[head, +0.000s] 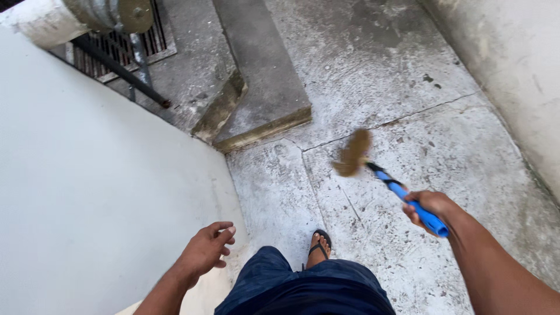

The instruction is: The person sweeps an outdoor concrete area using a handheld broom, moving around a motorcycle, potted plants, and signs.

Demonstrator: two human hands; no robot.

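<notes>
The right hand (430, 209) is wrapped around the blue grip of a trowel (373, 166), its mud-coated, blurred blade out over the concrete floor (373, 70); stiff and probably blade-heavy, it is best held by that handle, while the left hand (207, 248) hangs half-open, holding nothing.

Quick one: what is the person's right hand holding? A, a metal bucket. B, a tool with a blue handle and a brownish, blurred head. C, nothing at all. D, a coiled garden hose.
B: the right hand is wrapped around the blue handle of a tool whose brownish head is blurred over the concrete floor, while the left hand hangs empty near the white wall.
</notes>
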